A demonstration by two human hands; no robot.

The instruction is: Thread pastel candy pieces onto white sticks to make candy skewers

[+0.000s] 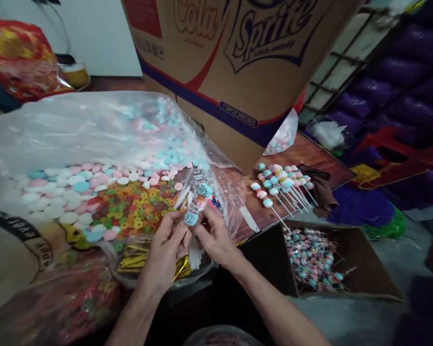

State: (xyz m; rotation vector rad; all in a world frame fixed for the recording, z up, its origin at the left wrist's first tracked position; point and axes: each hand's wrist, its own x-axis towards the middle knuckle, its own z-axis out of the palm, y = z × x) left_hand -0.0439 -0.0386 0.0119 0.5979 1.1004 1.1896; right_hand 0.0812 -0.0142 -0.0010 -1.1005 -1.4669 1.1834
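Between my two hands is a candy stick in a clear printed wrapper (197, 205), its top pointing away from me. My left hand (168, 242) pinches the wrapper's lower end, thumb and fingers pressed together. From the other side my right hand (216, 235) closes its fingers on the same end. A thin gold strip shows just below my left fingers; whether it is held, I cannot tell. Under my hands lie gold twist ties (133, 257) and white sticks (195, 254). Ring-shaped gummies (140, 209) and pastel candy discs (63, 194) spread beyond on clear plastic.
A large cardboard box (216, 72) stands at the back. Unwrapped candy sticks (281, 182) lie on the table (319, 156) at right, near a brown cloth (321, 194). Lower right, an open carton (368, 259) holds many wrapped candy sticks (312, 259). A red bag (19, 57) sits back left.
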